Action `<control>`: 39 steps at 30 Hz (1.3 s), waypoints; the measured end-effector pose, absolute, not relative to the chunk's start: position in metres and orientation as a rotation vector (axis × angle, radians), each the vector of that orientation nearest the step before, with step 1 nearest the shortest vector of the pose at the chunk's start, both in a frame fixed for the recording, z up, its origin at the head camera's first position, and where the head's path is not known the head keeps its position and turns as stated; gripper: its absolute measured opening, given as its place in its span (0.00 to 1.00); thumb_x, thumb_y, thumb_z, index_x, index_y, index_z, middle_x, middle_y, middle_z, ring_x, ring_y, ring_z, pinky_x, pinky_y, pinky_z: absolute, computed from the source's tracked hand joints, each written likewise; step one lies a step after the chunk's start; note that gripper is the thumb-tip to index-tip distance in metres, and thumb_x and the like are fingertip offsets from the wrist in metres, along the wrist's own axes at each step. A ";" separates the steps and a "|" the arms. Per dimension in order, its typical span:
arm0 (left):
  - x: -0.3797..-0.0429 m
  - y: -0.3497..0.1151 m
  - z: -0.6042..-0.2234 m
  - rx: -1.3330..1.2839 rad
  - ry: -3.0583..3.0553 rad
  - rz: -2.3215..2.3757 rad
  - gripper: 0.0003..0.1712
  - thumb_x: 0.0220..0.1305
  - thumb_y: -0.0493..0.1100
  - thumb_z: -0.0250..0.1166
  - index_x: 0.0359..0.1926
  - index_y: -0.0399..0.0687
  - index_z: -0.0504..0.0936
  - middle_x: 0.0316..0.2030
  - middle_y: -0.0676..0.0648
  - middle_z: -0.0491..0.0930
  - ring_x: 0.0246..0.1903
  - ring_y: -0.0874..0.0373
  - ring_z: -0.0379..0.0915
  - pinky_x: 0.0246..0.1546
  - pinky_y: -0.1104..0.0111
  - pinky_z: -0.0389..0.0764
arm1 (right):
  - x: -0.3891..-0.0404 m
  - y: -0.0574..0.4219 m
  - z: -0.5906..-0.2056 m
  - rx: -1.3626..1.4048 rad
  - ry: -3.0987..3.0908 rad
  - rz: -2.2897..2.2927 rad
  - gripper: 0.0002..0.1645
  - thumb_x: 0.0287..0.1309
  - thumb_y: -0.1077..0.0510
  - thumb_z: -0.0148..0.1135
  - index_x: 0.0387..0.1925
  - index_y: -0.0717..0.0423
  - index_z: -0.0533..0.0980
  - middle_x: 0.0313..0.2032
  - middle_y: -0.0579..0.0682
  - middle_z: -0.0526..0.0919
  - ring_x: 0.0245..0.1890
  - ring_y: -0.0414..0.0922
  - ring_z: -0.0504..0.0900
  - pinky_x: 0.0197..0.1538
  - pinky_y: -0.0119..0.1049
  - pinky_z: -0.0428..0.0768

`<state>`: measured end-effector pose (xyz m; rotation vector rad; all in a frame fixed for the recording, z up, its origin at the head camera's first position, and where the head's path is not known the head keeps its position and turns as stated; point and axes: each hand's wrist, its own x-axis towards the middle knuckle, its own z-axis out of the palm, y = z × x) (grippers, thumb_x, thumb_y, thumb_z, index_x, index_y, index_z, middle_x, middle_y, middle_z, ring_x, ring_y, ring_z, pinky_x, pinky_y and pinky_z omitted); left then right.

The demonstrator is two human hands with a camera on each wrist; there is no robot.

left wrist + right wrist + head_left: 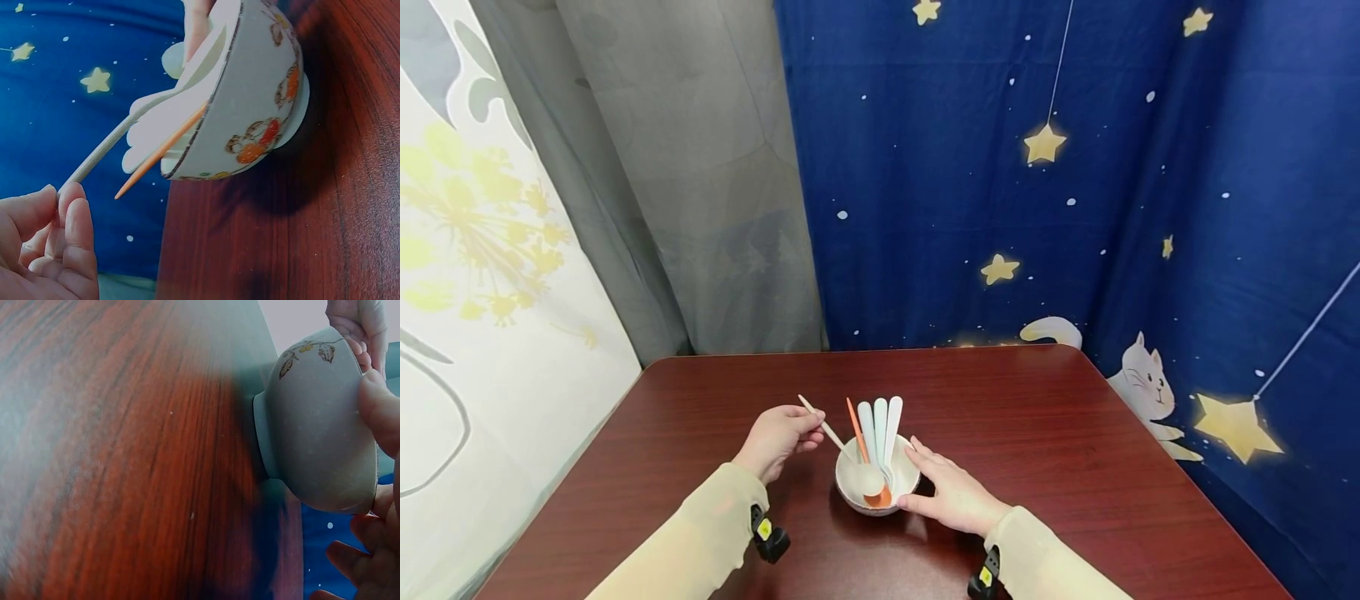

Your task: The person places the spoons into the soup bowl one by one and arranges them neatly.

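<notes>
My left hand point(781, 439) pinches the thin handle end of a beige spoon point(829, 429) between thumb and fingers. This spoon slants down into a white bowl point(904, 475), its round head over the bowl's inside. An orange spoon point(856, 429) and several pale-handled utensils point(880, 421) lean in the bowl, their handles pointing away from me. At the bowl's right side, my right hand point(955, 492) rests spread against the rim, thumb point(378, 406) on the near part and fingers farther round. Painted orange and brown figures decorate the bowl's outside in the left wrist view.
The bowl stands on a dark red-brown wooden table point(1037, 425). Behind the table hang a grey curtain point(700, 167) and a blue curtain point(940, 183) with stars. A white patterned cloth point(497, 333) hangs on the left.
</notes>
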<state>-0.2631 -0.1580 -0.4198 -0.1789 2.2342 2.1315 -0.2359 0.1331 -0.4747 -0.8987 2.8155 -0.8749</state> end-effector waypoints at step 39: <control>-0.275 -0.131 -0.459 -0.241 2.351 2.013 0.15 0.64 0.37 0.64 0.48 0.29 0.79 0.27 0.44 0.81 0.22 0.61 0.77 0.26 0.70 0.81 | -0.236 0.134 -0.477 -0.905 2.821 -0.891 0.51 0.57 0.29 0.56 0.72 0.55 0.58 0.73 0.54 0.53 0.69 0.56 0.58 0.64 0.57 0.63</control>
